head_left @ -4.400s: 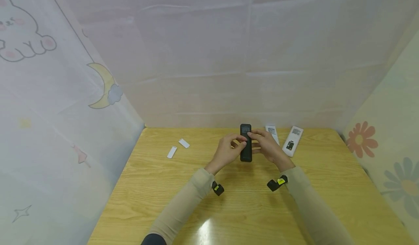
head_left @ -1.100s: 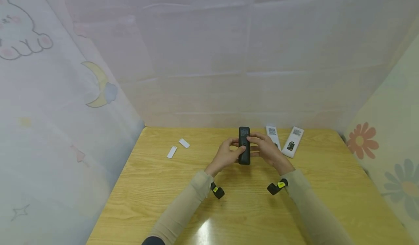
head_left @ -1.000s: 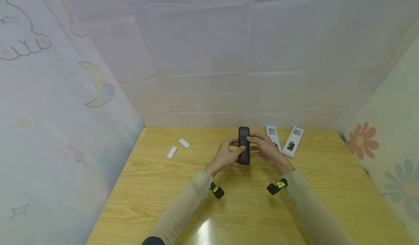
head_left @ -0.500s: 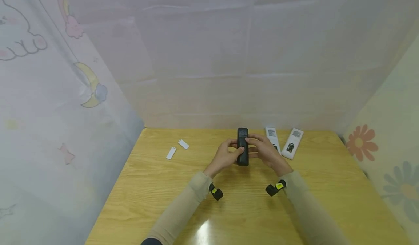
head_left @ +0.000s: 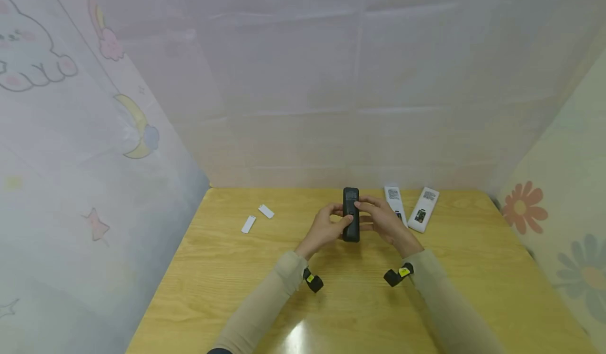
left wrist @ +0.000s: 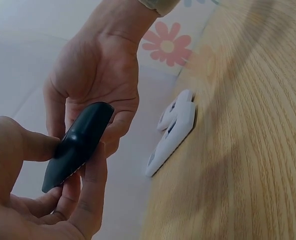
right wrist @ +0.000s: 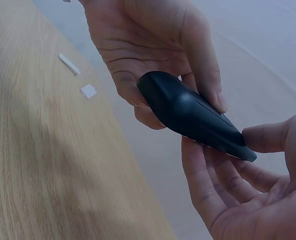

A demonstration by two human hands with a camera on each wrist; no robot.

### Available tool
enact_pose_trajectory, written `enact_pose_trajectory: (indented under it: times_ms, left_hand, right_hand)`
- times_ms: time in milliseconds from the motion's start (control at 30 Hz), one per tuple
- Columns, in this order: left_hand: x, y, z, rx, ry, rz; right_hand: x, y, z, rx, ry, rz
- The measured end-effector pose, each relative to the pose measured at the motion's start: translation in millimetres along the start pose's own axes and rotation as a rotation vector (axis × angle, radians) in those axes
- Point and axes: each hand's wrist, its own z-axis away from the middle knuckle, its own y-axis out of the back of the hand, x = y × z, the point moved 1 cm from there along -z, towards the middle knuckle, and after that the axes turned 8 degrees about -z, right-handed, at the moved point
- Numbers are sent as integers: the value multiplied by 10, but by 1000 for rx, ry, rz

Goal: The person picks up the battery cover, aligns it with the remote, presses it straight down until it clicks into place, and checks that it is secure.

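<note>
1. The left hand (head_left: 323, 230) holds the black remote (head_left: 351, 231), its thumb on the upper face and its fingers curled underneath.
2. The right hand (head_left: 385, 221) pinches the same remote from the other side, thumb near the far end, fingers bent below.
3. Between the two hands, the remote hangs above the table (head_left: 208, 275), its long side pointing away from the person, a printed label at its far end.
4. Over past the right hand I see two white remotes lying just beside each other, one nearer the hand (head_left: 395, 200) and one farther out (head_left: 423, 210); each shows a dark patch in its face.
5. Well off to the left lie two small white pieces, one nearer the person (head_left: 248, 224), the other (head_left: 266, 211) slightly farther back.
</note>
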Motion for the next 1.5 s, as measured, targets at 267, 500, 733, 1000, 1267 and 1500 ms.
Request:
enact_pose_trajectory:
  times_ms: [267,500,733,1000,1267,1500]
  left_hand:
    - [8,-19,-18,7,-9,-1]
    - [34,-29,-26,10,-12,14]
    - [58,-47,-25,8,-2,39]
    - [83,-65,-23,20,-6,44]
    - [116,-87,-39,14,-21,73]
    - [132,-130,-70,20,-19,71]
  right_hand:
    - [-31,17,24,-4,10,0]
    - [-45,22,30,-2,10,0]
    - [-56,29,62,11,7,3]
    - [-24,44,102,32,-5,6]
    - [-28,77,170,37,-2,29]
    - [9,127,211,25,6,53]
